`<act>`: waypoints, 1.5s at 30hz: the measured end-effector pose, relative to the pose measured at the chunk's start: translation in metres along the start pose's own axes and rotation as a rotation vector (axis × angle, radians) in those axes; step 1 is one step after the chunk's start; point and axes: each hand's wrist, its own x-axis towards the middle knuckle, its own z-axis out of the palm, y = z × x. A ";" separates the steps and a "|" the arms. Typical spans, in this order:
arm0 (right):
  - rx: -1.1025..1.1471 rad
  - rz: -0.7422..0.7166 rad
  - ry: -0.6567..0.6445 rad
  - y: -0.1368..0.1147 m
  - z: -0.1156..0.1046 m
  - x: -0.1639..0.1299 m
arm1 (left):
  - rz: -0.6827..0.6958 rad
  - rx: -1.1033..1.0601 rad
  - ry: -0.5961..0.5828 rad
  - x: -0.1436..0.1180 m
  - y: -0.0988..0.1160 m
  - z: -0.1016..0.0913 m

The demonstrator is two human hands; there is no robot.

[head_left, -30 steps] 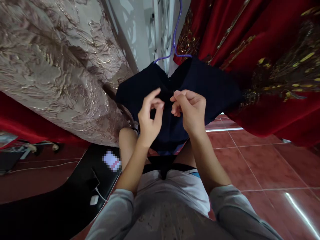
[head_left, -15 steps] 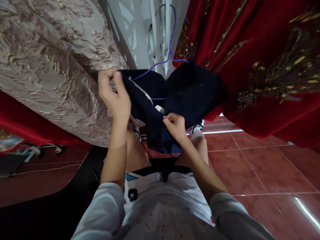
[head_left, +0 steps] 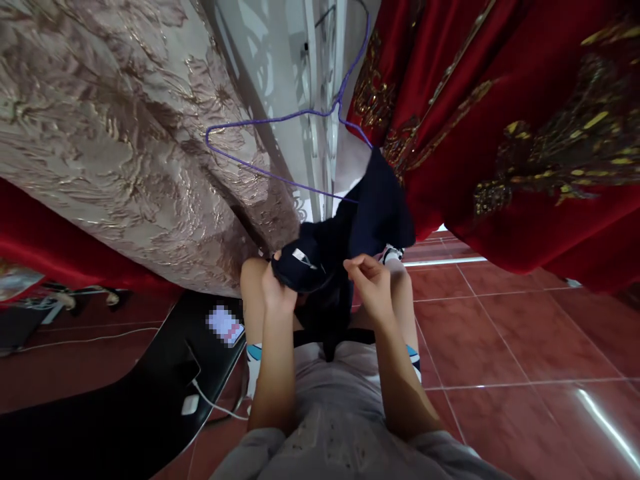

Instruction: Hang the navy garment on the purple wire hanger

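A dark navy garment [head_left: 383,200] hangs from the right end of a purple wire hanger [head_left: 265,120], whose left arm is bare. My left hand [head_left: 280,290] is closed around a bunched opening of the garment, where a small white label shows. My right hand [head_left: 371,283] is in a pinch, fingertips at the garment's front edge below the hanger. The lower folds of the cloth hang between my knees, partly dark and hard to make out.
A beige embossed gown [head_left: 125,133] hangs at the left, and red gowns with gold sequins [head_left: 500,133] hang at the right. White rack posts [head_left: 320,87] stand behind the hanger. A black bench [head_left: 150,380] at lower left bears a phone [head_left: 225,327] and a white charger [head_left: 190,405].
My left hand has moved down and right, drawing the garment's left side off the hanger. My right hand has dropped slightly. The phone and charger have come into view.
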 end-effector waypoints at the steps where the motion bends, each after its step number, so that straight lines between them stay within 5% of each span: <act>1: -0.035 -0.035 -0.061 0.000 -0.001 0.001 | 0.013 -0.019 -0.039 -0.007 -0.002 0.006; 3: -0.040 -0.097 -0.268 -0.003 0.003 0.001 | 0.114 0.041 -0.162 -0.021 -0.007 0.019; 6: 0.030 -0.084 -0.537 -0.002 0.015 -0.004 | 0.411 0.446 -0.350 -0.036 -0.015 0.028; 10: -0.019 0.020 -0.457 -0.002 0.020 -0.008 | 0.742 0.802 -0.476 -0.033 -0.015 0.017; 12: -0.078 -0.001 -0.577 -0.012 0.013 -0.002 | 0.696 0.832 -0.598 -0.022 -0.009 0.005; 15: -0.185 -0.166 -0.749 -0.044 -0.003 0.022 | 0.393 0.983 -0.884 -0.004 0.000 -0.016; 18: -0.168 -0.350 -0.506 -0.074 -0.009 0.059 | 0.274 1.245 -0.997 0.010 0.009 -0.036; 22: -0.153 -0.391 -0.170 -0.066 0.011 0.110 | 0.491 1.438 -1.015 0.020 0.029 -0.047; 28: -0.259 -0.244 -0.160 -0.008 0.023 0.139 | 0.291 1.383 -0.988 0.022 0.067 -0.043; 33: -0.252 -0.480 -0.130 -0.014 0.010 0.141 | 0.158 1.357 -1.004 0.015 0.077 -0.037; 38: -0.255 -0.375 -0.188 -0.011 0.022 0.155 | 0.124 1.288 -1.079 -0.015 0.070 0.000; 41: -0.263 -0.374 -0.062 -0.008 0.012 0.156 | 0.201 1.360 -1.107 -0.017 0.068 0.008; 45: -0.301 -0.354 0.081 -0.023 -0.029 0.147 | 0.300 1.357 -0.807 0.016 0.082 -0.009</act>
